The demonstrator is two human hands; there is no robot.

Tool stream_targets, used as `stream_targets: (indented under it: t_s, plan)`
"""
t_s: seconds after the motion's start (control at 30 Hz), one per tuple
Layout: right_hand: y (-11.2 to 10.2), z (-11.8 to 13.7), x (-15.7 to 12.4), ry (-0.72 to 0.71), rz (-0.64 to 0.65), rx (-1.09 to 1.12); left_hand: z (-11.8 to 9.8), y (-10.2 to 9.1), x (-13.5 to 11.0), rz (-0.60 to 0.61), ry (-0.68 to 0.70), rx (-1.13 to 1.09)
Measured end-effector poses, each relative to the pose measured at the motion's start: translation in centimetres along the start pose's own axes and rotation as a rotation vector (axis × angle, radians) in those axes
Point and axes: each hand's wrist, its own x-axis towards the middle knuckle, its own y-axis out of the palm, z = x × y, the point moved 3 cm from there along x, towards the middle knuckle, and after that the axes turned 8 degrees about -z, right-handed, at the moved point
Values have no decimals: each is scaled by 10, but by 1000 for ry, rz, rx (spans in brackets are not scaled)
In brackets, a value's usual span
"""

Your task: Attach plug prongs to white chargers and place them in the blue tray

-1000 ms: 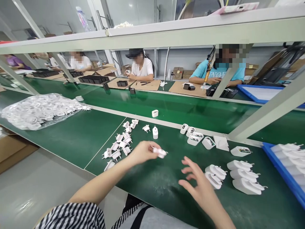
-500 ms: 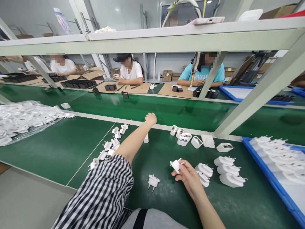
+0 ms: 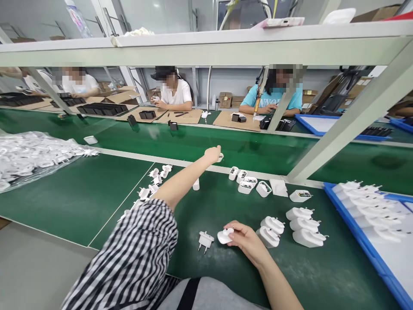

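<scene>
My left hand (image 3: 212, 153) is stretched out to the far edge of the green table (image 3: 226, 267). Its fingers are closed on a small white charger housing (image 3: 220, 157) that peeks out at the knuckles. My right hand (image 3: 242, 236) rests low near the table front, pinching a white plug piece (image 3: 225, 236). A loose white plug insert (image 3: 205, 240) with two pins lies just left of it. Finished white chargers (image 3: 303, 224) lie in a group to the right of my right hand.
Several open housings (image 3: 247, 185) stand in a row beyond. A scatter of plug inserts (image 3: 155, 183) lies left of my arm, a bag of white parts (image 3: 29, 155) farther left. A blue tray (image 3: 387, 258) of chargers sits right. A slanted frame strut (image 3: 342, 129) crosses above; people work across the conveyor belt (image 3: 180, 144).
My left hand passed its plug piece to my right hand, then reached out to the far edge and closed on the housing. My right hand came down near the table with the plug piece.
</scene>
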Motion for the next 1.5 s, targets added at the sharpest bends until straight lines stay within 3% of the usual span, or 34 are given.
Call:
stream_targets:
  t_s: [0.1,0.2,0.3,0.37,0.5,0.6,0.9,1.23,1.33,1.5]
  plan:
    - [-10,2,5,-82,-106,15,-8,8,-41,-4,168,-33]
    - [-21,4,13,-176,-233,11,-8,39,-98,31,358,-142]
    - [-24,10,20,-307,-291,-151,-2,69,-143,11,366,-348]
    - [-20,15,23,-405,-278,-347,1,80,-158,-40,315,-487]
    - [-4,22,25,-510,-259,-748,6,83,-161,-85,244,-646]
    - [5,24,28,-516,-244,-898,7,82,-158,-89,248,-675]
    - [7,31,34,-449,-170,-1043,8,82,-160,-90,299,-651]
    - [6,33,39,-412,-186,-1129,10,84,-161,-90,274,-634]
    - [7,37,37,-406,-169,-1237,6,76,-160,-45,327,-514]
    - [17,41,33,-334,-159,-1480,-8,58,-153,137,333,-71]
